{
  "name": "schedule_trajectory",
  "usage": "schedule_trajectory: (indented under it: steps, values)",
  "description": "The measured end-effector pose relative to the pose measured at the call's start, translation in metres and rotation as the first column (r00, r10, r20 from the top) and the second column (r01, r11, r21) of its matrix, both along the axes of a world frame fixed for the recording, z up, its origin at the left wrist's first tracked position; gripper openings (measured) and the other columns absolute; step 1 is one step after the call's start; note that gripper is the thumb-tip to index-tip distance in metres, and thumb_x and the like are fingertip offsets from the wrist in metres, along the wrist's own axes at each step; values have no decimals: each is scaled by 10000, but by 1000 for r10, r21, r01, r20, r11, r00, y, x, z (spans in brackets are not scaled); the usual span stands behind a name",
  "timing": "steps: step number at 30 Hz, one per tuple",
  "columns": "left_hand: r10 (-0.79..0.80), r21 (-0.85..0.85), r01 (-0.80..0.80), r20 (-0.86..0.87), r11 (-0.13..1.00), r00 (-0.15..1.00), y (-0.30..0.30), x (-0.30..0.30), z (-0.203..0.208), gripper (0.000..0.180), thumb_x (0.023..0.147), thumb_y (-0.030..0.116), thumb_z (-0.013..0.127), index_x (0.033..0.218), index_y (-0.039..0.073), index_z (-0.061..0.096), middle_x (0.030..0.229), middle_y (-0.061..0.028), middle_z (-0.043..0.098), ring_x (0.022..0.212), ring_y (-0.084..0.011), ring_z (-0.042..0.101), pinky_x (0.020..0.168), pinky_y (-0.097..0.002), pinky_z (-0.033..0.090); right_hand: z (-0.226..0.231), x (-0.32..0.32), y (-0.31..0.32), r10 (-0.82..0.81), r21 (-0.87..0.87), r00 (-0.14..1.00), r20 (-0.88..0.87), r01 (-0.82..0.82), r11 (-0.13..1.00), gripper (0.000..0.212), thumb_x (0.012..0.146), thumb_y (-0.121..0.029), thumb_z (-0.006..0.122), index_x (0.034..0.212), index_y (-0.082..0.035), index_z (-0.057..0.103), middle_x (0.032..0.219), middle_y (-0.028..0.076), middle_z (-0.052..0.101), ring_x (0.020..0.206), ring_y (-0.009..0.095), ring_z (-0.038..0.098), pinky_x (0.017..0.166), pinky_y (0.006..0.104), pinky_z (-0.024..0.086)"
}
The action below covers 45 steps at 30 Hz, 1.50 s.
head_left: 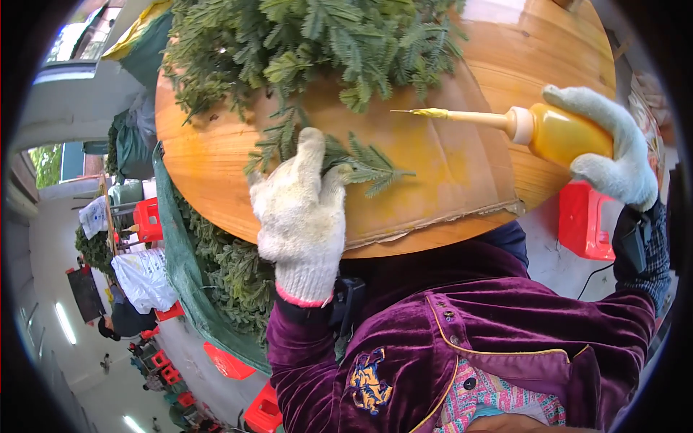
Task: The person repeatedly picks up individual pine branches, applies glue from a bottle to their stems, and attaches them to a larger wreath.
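Note:
My left hand point(299, 206), in a white knitted glove with a pink cuff edge, is closed on a green needle-leaved sprig point(369, 167). The sprig lies low over a cardboard sheet point(440, 206), its tip pointing right, part of it hidden under the fingers. On the right, my gloved right hand point(635, 155) grips a squeeze bottle point(567, 137) of yellow liquid. The bottle is held nearly level above the table; its long cream nozzle point(476, 119) ends in a thin needle pointing left, with yellow liquid smeared near the needle's base. The needle is apart from the sprig.
A large pile of green sprigs point(310, 47) covers the far side of the round wooden table point(209, 155). More greenery point(238, 281) fills a green sack point(173, 238) at the left. Red plastic stools point(585, 220) stand on the floor, and several people are in the background.

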State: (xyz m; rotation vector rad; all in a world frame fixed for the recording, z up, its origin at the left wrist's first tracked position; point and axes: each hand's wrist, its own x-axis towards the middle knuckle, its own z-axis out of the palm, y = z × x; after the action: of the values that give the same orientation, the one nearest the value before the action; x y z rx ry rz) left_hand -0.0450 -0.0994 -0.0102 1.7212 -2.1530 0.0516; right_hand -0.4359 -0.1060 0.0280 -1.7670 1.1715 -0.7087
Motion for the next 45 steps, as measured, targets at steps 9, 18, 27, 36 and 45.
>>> schedule_trajectory:
  steps: [9, 18, 27, 36, 45]
  values:
    - [65, -134, -95, -214, 986, 975, 40, 50, -13, 328, 873, -41, 749, 1194, 27, 747, 1168, -109, 769, 1103, -216, 716, 1157, -450, 432, -16, 52, 8, -17, 86, 999, -44, 21, 996, 865, 807, -410, 847, 1457, 64, 530, 1440, 156, 602, 1327, 238, 571, 1144, 362, 403]
    - [613, 56, -621, -253, 782, 749, 130, 186, 18, 413, 979, -25, 640, 1391, 2, 622, 1388, -181, 655, 1226, -254, 656, 1049, -332, 517, -37, 50, 6, -130, 79, 986, 109, 122, 989, 833, 778, -411, 794, 1441, 40, 567, 1425, 155, 619, 1297, 230, 594, 1128, 351, 421]
    - [254, -24, -299, -467, 954, 847, 49, 134, 19, 549, 919, 52, 744, 1441, 8, 580, 1455, -171, 611, 1333, -276, 596, 1130, -368, 467, -43, 49, 4, -185, 71, 966, 180, 174, 982, 822, 765, -424, 777, 1425, 28, 586, 1398, 140, 632, 1283, 232, 596, 1131, 361, 421]
    - [132, 196, -99, -163, 976, 978, -43, 80, -3, 581, 906, 287, 749, 1428, 76, 609, 1356, -224, 655, 1298, -345, 603, 1115, -442, 460, -45, 42, 8, -171, 104, 965, 199, 152, 983, 949, 759, -543, 809, 1460, 38, 540, 1477, 152, 576, 1359, 245, 551, 1164, 367, 383]
    - [-59, 173, 116, -303, 978, 951, 15, 107, 10, 503, 812, -27, 760, 1307, 33, 694, 1299, -129, 714, 1261, -318, 632, 1114, -412, 473, -50, 42, 11, -171, 80, 943, 285, 154, 985, 835, 773, -406, 820, 1441, 26, 567, 1437, 145, 617, 1311, 240, 597, 1137, 368, 435]
